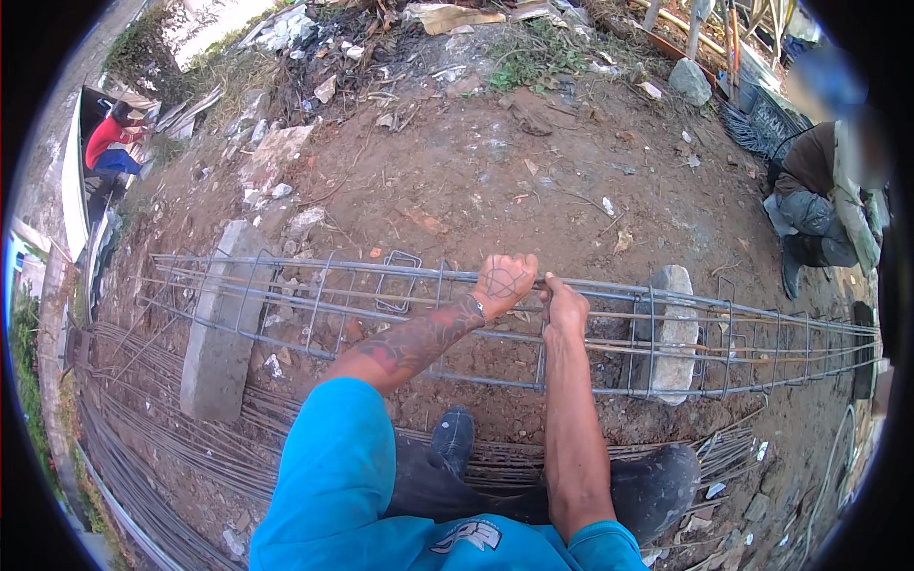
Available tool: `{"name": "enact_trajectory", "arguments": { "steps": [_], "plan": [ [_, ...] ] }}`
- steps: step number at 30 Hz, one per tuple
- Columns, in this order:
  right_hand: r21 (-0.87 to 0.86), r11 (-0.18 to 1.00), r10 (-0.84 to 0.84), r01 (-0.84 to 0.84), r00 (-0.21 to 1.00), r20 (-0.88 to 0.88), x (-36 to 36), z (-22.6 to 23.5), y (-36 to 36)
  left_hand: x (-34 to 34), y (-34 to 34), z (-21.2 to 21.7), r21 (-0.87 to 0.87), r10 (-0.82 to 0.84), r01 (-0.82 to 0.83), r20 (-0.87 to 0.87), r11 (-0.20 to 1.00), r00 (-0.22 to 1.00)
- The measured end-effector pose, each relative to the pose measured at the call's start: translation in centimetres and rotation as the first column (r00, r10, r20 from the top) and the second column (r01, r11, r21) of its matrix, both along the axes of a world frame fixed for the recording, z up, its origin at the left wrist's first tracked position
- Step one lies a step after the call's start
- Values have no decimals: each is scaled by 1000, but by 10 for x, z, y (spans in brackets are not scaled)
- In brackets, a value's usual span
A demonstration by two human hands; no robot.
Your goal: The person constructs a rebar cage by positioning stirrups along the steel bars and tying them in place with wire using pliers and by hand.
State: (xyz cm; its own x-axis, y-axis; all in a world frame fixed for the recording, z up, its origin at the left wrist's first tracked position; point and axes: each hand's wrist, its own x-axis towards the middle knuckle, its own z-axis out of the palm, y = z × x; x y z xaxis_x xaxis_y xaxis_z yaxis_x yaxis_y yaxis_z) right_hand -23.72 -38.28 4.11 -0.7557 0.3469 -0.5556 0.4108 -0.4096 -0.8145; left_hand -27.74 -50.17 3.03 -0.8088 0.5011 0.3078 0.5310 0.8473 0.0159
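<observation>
1. One steel cage (419, 273): long, grey with rusty brown bars, ringed by several thin hoops, lying across two concrete blocks (214, 376); the left block's near end juts past it.
2. Two hands: left hand (506, 280) fisted at the cage's far edge, right hand (565, 306) curled there, exact hold unclear.

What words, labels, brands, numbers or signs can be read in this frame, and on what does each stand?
Blue shirt: one white-and-dark printed mark on the front; its lettering is not copied here.
Tattooed left forearm: pattern only, no letters I can make out.
Rebar cage: none visible.
Distant person's red top: too small to tell.
</observation>
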Motion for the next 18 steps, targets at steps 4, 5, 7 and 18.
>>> {"name": "enact_trajectory", "arguments": {
  "steps": [4,5,7,18],
  "plan": [
    [-132,991,21,-14,999,50,-1,5,3,2,-2,7,3,-13,13,37,1000,999],
    [-182,983,18,-3,997,78,-1,5,3,3,-6,12,3,-19,19,35,1000,999],
    [-167,986,-2,12,998,58,-2,4,3,1,-14,23,56,-115,106,197,993,974],
    [-312,946,-91,91,996,18,-2,3,1,-35,8,38,314,-151,-546,934,777,323]
  ]
}}
